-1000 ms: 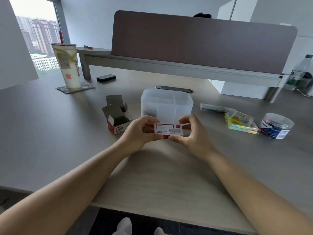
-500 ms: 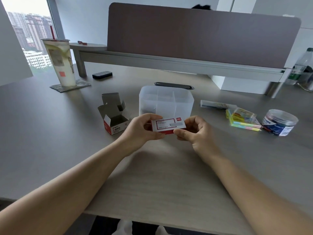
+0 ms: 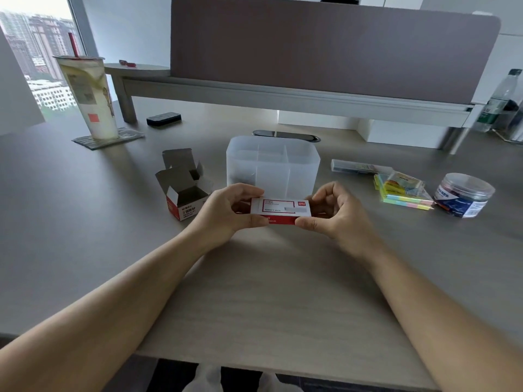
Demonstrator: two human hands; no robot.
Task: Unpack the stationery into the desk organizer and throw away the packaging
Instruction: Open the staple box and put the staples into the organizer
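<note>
A small flat white-and-red staple box (image 3: 280,211) is held level just above the desk, in front of the translucent desk organizer (image 3: 272,165). My left hand (image 3: 226,212) grips its left end and my right hand (image 3: 336,212) pinches its right end with thumb and fingers. The box's left end shows a white flap or inner tray sticking out slightly. An opened, empty red-and-white carton (image 3: 185,190) stands to the left of the organizer. To the right lie a clear pen pack (image 3: 359,167), wrapped sticky notes (image 3: 403,189) and a round clear tub of clips (image 3: 464,195).
A tall drink cup (image 3: 90,100) with a red straw stands on a coaster at the back left. A black small object (image 3: 164,119) lies behind it. A divider panel (image 3: 325,49) closes the desk's far side. A water bottle (image 3: 501,100) is at the far right.
Both hands keep hold of the staple box. The box has turned flatter and a white end now protrudes at its left. My right fingers have shifted along the right end.
</note>
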